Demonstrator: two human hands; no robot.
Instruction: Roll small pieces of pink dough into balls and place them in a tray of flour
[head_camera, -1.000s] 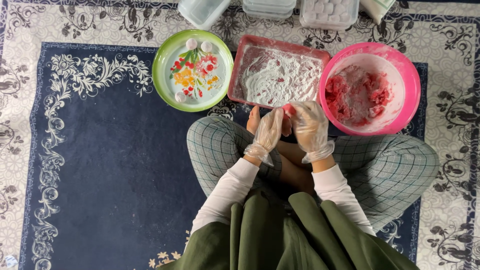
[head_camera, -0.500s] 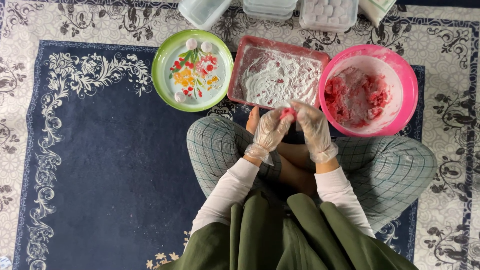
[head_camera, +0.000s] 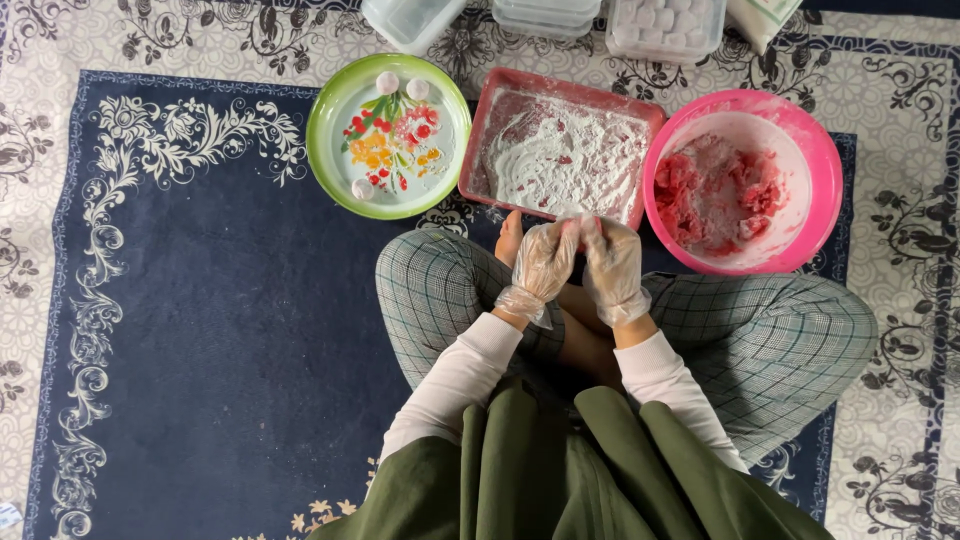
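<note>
1. We see the left hand (head_camera: 543, 265) and right hand (head_camera: 612, 265) side by side just over the near rim of the red tray (head_camera: 478, 150), both in thin, crinkly clear plastic gloves.
2. Grip: fingers curl inward toward each other, fingertips meeting betw. the two hands. Whatever sits inside is hidden by the gloves – we can't tell if they pinch anything.
3. The red tray is rectangular w/ rounded corners; its floor is coated in white, powdery flour, raked into streaks, w/ a few pinkish specks.
4. Right of it, touching or nearly so, a round pink plastic bowl (head_camera: 815, 150) holds lumpy, wet-looking red-pink dough (head_camera: 720, 195) dusted w/ white powder.
5. Left of the tray, a round green-rimmed plate (head_camera: 330, 110) w/ a glossy floral print carries three small, smooth, pale round balls (head_camera: 387, 82) – two at the far edge, one at the near-left.
6. At the top edge: clear plastic containers (head_camera: 545, 12), one filled w/ small whitish pieces (head_camera: 665, 20).
7. Legs are crossed in grey-green checked fabric; white sleeves, olive-green cloth over the lap.
8. All rests on a navy rug (head_camera: 200, 330), flat-woven look, w/ cream scroll-and-flower border.
</note>
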